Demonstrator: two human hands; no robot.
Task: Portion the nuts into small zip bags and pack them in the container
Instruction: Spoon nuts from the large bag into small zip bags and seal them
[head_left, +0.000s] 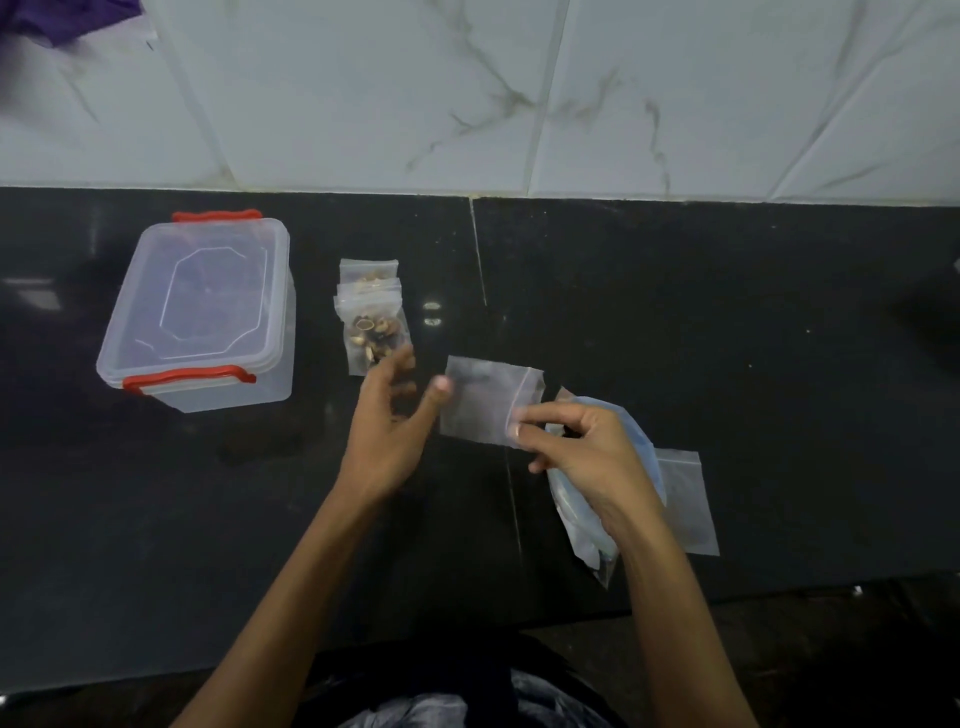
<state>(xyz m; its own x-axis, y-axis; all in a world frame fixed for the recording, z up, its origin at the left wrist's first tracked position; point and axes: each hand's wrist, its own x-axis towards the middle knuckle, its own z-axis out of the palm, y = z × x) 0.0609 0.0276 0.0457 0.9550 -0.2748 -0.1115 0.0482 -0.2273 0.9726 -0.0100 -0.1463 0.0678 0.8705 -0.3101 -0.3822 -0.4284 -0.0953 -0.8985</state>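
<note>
My right hand (582, 447) pinches the zip edge of an empty small zip bag (480, 400) and holds it just above the black counter. My left hand (387, 431) hovers to the left of that bag with fingers spread, its thumb tip near the bag's left edge; whether it touches is unclear. Two filled zip bags of nuts (374, 317) lie stacked behind my left hand. A clear container (202, 312) with a lid and red clips stands at the left, closed. Under my right wrist lies a larger clear bag (587, 525), its contents hidden.
Another empty small zip bag (685, 499) lies flat to the right of the larger bag. A marble-tiled wall (519, 93) rises behind the counter (727, 312). The counter's front edge runs just below my forearms. Purple cloth (62, 21) shows at the top left.
</note>
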